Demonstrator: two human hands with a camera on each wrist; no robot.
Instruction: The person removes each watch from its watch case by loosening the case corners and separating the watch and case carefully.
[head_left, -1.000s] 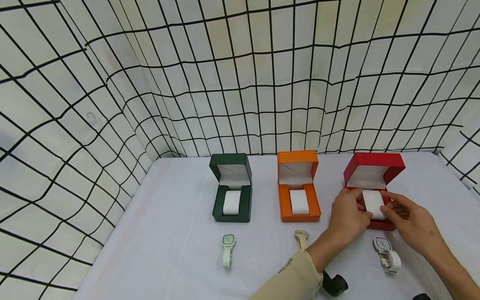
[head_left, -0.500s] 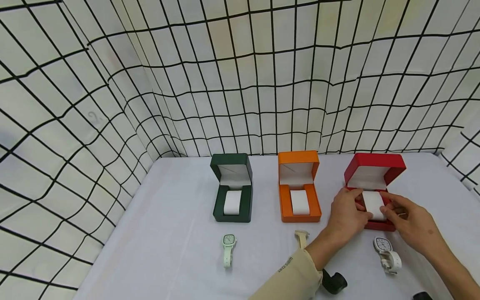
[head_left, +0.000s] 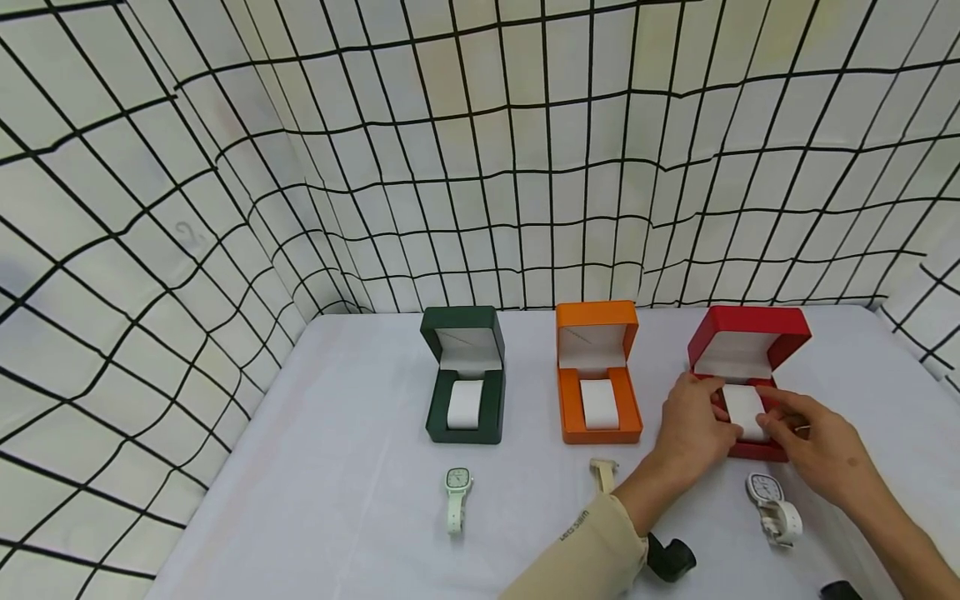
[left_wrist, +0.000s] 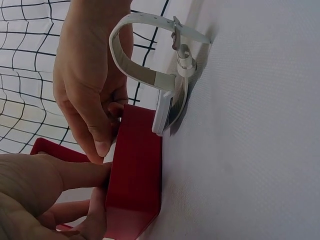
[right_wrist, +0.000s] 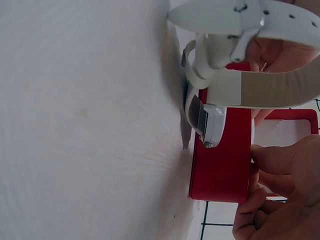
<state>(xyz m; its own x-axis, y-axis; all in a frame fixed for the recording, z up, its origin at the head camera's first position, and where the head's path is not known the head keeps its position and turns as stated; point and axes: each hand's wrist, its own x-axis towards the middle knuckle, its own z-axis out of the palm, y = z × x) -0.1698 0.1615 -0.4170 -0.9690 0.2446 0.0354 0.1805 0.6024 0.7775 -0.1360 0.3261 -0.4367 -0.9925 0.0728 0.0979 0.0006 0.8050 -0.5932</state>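
In the head view, an open red watch box (head_left: 757, 450) stands at the right with a white cushion (head_left: 742, 411) inside. My left hand (head_left: 692, 429) grips the cushion's left side, thumb at the front edge and fingers reaching behind. From the other side my right hand (head_left: 817, 446) pinches it between thumb and curled fingers. In the left wrist view the red box's front wall (left_wrist: 134, 170) hides most of the cushion. Just in front of the box lies a white watch (head_left: 767, 500), its strap buckled in a loop, also large in the right wrist view.
An open green watch box (head_left: 438, 425) and an open orange one (head_left: 572, 425) hold white cushions. A pale green watch (head_left: 457, 500) lies before the green box. A cream watch (head_left: 602, 475) and a black object (head_left: 671, 560) are partly behind the left arm. Black netting (head_left: 480, 167) surrounds the table.
Both hands keep their hold; the cushion and fingers have shifted very slightly left. The boxes and watches stay in place.
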